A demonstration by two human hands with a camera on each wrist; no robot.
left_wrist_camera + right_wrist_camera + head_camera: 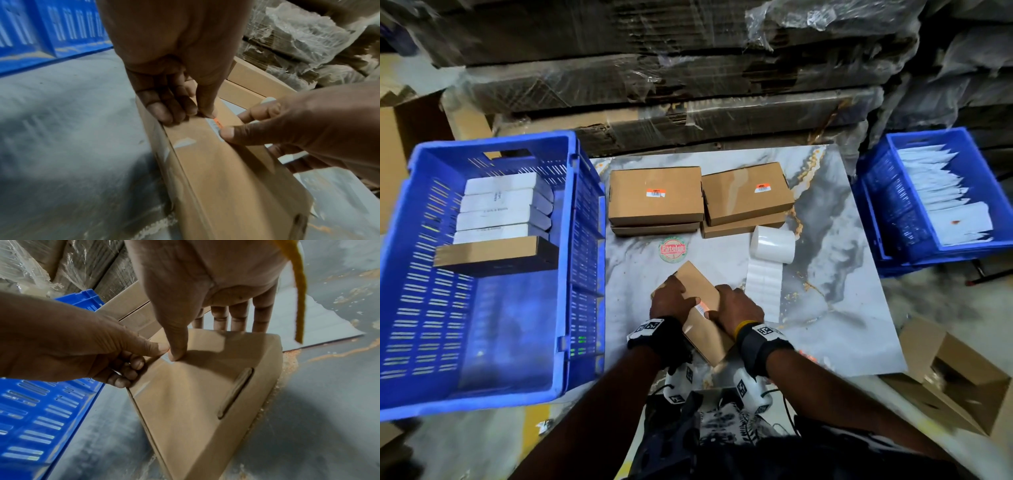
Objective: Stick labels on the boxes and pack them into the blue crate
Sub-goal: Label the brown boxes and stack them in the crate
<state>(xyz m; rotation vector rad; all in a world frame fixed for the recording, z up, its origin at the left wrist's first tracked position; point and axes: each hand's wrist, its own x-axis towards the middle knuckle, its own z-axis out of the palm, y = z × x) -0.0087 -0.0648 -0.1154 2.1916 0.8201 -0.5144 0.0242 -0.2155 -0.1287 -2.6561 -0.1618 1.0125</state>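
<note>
Both hands grip one tilted box (700,308): left hand (669,301) steadies its edge, right hand (739,306) thumbs down the label (702,307) (likely for adhesion).

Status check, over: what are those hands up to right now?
Both hands grip box, thumbs pressing label. Blue crate partly filled. Nothing in the way.

Marbled counter (835,240) as landmark — wrapped flattened cardboard stack (671,68) behind it; smaller blue bin of white packets (935,192) right of it; open brown carton (955,377) at its near-right corner; round red-green sticker (672,249) on it.
</note>
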